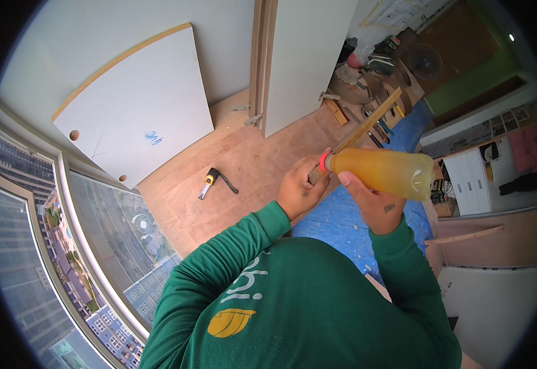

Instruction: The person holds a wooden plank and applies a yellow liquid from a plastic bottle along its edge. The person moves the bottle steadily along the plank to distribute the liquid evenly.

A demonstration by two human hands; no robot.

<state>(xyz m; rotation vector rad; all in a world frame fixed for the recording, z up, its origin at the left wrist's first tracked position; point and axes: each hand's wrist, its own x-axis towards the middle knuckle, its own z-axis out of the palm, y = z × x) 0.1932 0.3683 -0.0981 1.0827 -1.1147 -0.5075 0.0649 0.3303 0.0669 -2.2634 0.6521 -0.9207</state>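
My right hand is wrapped round a clear plastic bottle of cloudy yellow liquid, tilted nearly on its side. Its red neck end points left and meets the fingers of my left hand. Closed in that left hand is a long, narrow wooden strip, whose far end slants up to the right. The bottle passes in front of part of the strip. Whether liquid is coming out at the neck is hidden by my fingers.
A yellow and black tape measure lies on the wooden floor at left. A white panel leans on the wall beside the window. Tools and wood pieces lie beyond my hands, near a blue sheet.
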